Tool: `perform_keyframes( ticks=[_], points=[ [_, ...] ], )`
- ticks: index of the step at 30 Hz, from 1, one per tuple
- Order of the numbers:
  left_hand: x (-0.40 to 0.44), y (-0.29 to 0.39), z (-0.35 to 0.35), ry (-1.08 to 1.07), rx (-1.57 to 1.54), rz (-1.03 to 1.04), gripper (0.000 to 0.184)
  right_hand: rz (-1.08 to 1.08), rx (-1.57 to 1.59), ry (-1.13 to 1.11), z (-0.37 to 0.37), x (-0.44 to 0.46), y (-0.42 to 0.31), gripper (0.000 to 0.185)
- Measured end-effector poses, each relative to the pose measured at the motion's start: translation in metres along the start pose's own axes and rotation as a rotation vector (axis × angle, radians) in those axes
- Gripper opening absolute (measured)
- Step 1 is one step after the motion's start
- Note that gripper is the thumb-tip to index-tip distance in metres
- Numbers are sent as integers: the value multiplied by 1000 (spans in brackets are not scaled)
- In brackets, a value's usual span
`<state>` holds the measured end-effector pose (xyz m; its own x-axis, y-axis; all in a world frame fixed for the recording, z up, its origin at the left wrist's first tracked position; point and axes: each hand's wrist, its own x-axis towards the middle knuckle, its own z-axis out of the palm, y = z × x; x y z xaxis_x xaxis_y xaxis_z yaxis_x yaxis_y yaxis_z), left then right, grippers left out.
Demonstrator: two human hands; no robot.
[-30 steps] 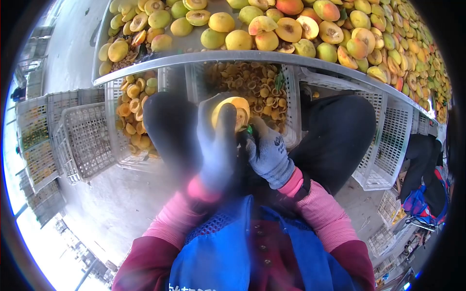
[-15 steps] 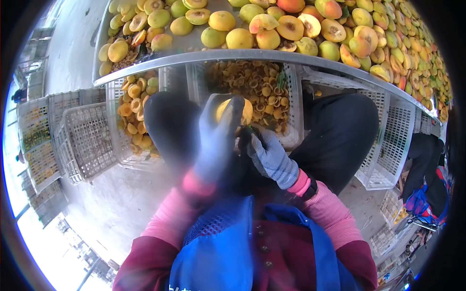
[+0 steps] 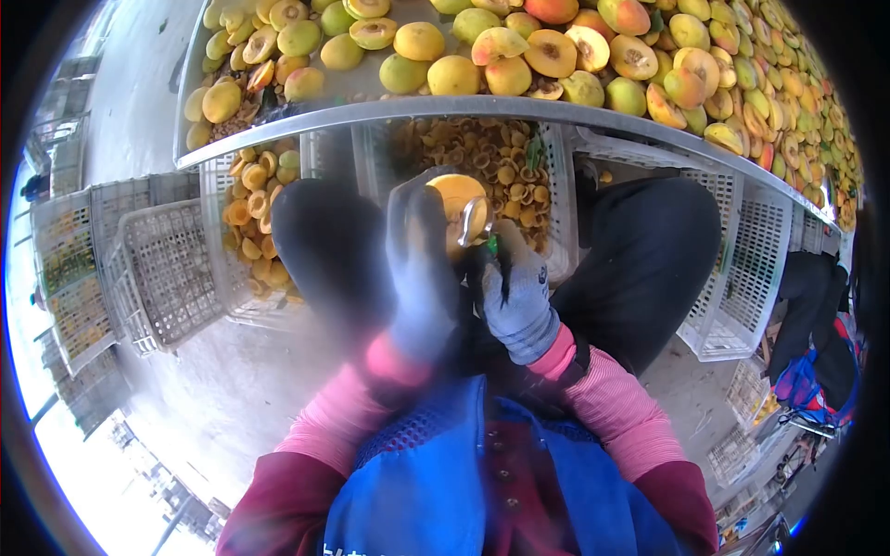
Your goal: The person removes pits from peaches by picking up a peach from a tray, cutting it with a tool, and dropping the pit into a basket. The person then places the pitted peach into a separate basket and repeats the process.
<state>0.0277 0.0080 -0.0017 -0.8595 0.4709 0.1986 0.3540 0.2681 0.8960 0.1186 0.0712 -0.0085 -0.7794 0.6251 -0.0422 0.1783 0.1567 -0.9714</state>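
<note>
My left hand (image 3: 415,255), in a grey-blue glove with dark fingers, is closed around a yellow peach (image 3: 449,196) whose cut face shows. My right hand (image 3: 519,301), gloved alike, grips a pitting tool with a curved metal loop (image 3: 470,222) and a bit of green at its handle. The loop lies against the cut face of the peach; whether it has gone into the flesh I cannot tell. Both hands are between my knees, above the near edge of a crate (image 3: 562,185) of small scooped-out pieces. Fingers of both hands are partly hidden.
A metal-edged table (image 3: 408,108) heaped with whole and halved peaches (image 3: 552,53) spans the front. Below left, another crate (image 3: 216,199) holds peach halves. Pale plastic crates (image 3: 171,269) stand left and right (image 3: 728,296). Another person's dark-clad leg (image 3: 805,310) is at far right.
The peach has been turned so its cut face shows. My right hand has come up to it, and the tool's metal loop now shows against the fruit.
</note>
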Motion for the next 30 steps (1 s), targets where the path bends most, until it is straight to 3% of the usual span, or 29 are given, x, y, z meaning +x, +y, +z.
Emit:
perform_keyframes(
  ticks=[2, 5, 6, 7, 9, 10, 11, 12, 14, 16, 17, 19, 21, 22, 23, 27, 30],
  points=[
    [2, 2, -2, -48, -436, -449, 36, 124, 127, 3, -1, 1, 2, 21],
    [3, 11, -1, -64, -584, -393, 45, 166, 370, 45, -3, 14, 6, 23],
    [5, 8, -3, -159, -504, -297, 44, 157, 460, 65, -4, 17, 7, 24],
    [11, 3, -10, -250, -421, -200, 44, 305, 742, -39, -8, 17, 9, 25],
    [22, -1, -28, -392, -279, -55, 36, 262, 636, -165, -22, 23, 10, 25],
    [30, 4, -39, -486, -236, -106, 32, 238, 582, -223, -26, 27, 9, 25],
    [39, 12, -49, -582, -186, -153, 28, 66, 407, -220, -28, 32, 1, 27],
    [48, 24, -58, -713, -146, -302, 27, -18, 293, -235, -29, 35, -1, 28],
    [52, 16, -63, -750, -265, -347, 24, -195, 66, -263, -30, 42, -3, 33],
    [53, 10, -63, -705, -263, -431, 27, -30, 314, -71, -19, 36, 3, 26],
    [43, -6, -61, -545, -102, -238, 36, 99, 529, -5, -16, 32, 1, 24],
    [32, -18, -48, -306, -62, -112, 45, 343, 787, 68, -10, 22, 0, 25],
    [23, -5, -34, -162, -227, -145, 54, 402, 975, 30, 2, 10, -11, 28],
    [20, 14, -23, -65, -581, -425, 50, 435, 1068, 10, 5, 6, -16, 29],
    [12, 14, -18, -101, -400, -351, 46, 431, 982, -60, 2, 6, -16, 28],
    [-2, 2, -8, -77, -298, -119, 47, 399, 884, 96, 5, 10, -5, 29],
    [-9, 3, -6, -64, -243, -210, 47, 444, 904, 157, 1, 11, -21, 15]
  ],
)
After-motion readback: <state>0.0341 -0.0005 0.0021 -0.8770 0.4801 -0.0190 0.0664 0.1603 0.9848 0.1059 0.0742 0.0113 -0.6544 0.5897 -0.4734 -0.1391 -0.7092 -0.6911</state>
